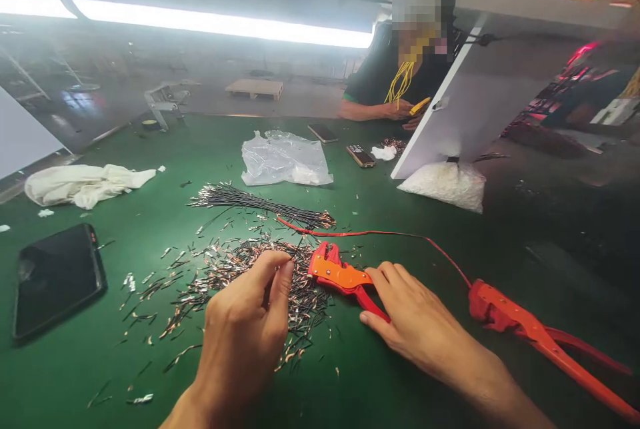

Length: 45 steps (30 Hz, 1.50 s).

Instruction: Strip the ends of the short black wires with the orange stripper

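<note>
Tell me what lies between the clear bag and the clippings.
The wire bundle and, nearer the clippings, one end of the red cord; the head view shows both.

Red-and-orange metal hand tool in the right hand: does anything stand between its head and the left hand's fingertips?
Nothing visible blocks the gap between the left hand and the tool in the right hand. Loose black and copper wire scraps show there, but appear to lie lower, on the green tabletop.

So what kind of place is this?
Probably a workshop or factory: a bundle of black wires lies on the green table, the right hand holds a red-and-orange wire stripper, and a wooden pallet sits beyond.
</note>
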Tool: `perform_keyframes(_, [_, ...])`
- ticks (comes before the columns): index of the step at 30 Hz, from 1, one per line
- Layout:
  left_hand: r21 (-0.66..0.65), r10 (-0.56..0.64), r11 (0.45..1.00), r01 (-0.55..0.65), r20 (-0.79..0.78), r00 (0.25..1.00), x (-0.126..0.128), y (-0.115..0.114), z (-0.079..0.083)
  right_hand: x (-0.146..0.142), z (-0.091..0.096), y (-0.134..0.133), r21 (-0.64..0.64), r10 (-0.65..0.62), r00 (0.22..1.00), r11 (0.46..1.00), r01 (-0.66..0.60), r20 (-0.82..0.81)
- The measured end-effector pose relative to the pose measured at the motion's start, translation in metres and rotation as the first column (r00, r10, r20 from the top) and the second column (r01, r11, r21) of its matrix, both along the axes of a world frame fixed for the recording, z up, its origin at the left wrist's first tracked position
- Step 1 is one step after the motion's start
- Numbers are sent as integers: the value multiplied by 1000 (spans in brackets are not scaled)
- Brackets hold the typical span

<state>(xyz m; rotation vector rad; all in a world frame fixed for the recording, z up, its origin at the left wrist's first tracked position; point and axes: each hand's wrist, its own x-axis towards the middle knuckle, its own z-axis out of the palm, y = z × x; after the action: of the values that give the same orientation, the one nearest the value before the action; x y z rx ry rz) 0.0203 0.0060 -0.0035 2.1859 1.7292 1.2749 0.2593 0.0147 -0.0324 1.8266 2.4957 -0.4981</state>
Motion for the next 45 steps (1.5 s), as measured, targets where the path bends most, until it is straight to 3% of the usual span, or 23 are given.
perform_keyframes(2, [29,-22,999,20,68,997,2,3,-7,4,4,5,-39,-42,989,999,37,-141])
perform_keyframes(4, [62,-55,997,46,156,986,3,2,-16,10,8,10,-181,-113,899,983,38,-423])
perform_keyframes(5, [92,-83,994,66,195,977,4,0,-21,12,11,12,-279,-178,791,960,9,-586])
perform_keyframes(7, [134,-139,985,110,225,964,8,-8,-29,10,13,12,-435,-349,458,895,-94,-817])
perform_keyframes(9, [158,-249,964,215,239,939,14,-18,-34,0,12,7,-499,-476,159,851,-163,-865])
perform_keyframes(11, [27,-387,914,406,367,846,23,-27,-36,-14,7,1,-507,-512,12,847,-162,-859])
perform_keyframes(13, [-195,-371,814,546,549,749,31,-31,-38,-28,1,-6,-486,-499,-57,860,-157,-865])
perform_keyframes(15, [-300,-260,708,639,731,631,35,-30,-40,-37,-6,-10,-470,-484,-76,870,-147,-872])
perform_keyframes(18, [-321,-112,561,763,884,454,35,-24,-47,-43,-13,-11,-494,-502,-26,858,-138,-865])
perform_keyframes(23, [-299,-11,377,877,945,327,32,-22,-56,-41,-15,-7,-475,-471,73,854,-213,-879])
perform_keyframes(28, [-292,-8,315,903,950,311,28,-22,-52,-32,-3,-10,-451,-433,129,833,-321,-892])
perform_keyframes(31, [-284,-27,298,911,952,305,26,-19,-50,-32,-2,-13,-463,-457,101,821,-335,-884])
perform_keyframes(33, [-276,-34,287,917,954,298,25,-18,-49,-36,-5,-15,-501,-525,43,781,-372,-850])
perform_keyframes(36, [-251,-56,314,916,958,282,24,-17,-45,-43,-9,-17,-524,-640,-110,705,-478,-761])
perform_keyframes(39, [-212,-104,377,902,958,269,21,-15,-36,-41,-3,-16,-515,-643,-209,734,-442,-737])
perform_keyframes(41, [-223,-170,507,832,921,350,16,-13,-31,-35,4,-13,-534,-607,-225,786,-311,-762])
perform_keyframes(43, [-251,-209,796,550,740,640,12,-9,-29,-27,10,-10,-516,-546,-224,837,-183,-807])
perform_keyframes(44, [-217,-170,900,377,621,765,10,-7,-30,-23,12,-9,-505,-529,-213,848,-160,-821])
perform_keyframes(45, [-209,-126,930,303,592,796,9,-6,-32,-21,14,-9,-493,-518,-207,855,-163,-830])
